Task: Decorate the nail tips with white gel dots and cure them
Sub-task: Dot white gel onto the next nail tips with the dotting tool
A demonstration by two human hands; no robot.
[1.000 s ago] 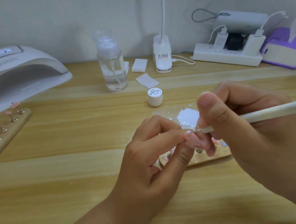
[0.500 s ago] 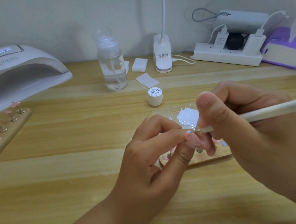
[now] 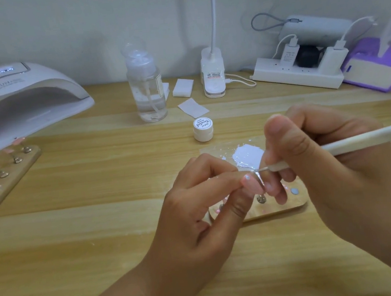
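Pink nail tip (image 3: 254,185) is pinched between thumb and forefinger of the left hand (image 3: 196,210), over the wooden holder (image 3: 283,208), evidently to steady it face-up. Pen-fashion, the right hand (image 3: 324,170) grips the dotting tool (image 3: 357,141), its point meeting the tip's far edge. Just behind lies white gel (image 3: 248,153), handy for reloading. Far left on the counter (image 3: 101,230) stands the curing lamp (image 3: 23,100).

Plain pale wall (image 3: 56,22) behind a light, plank-grained wooden desk (image 3: 78,232)
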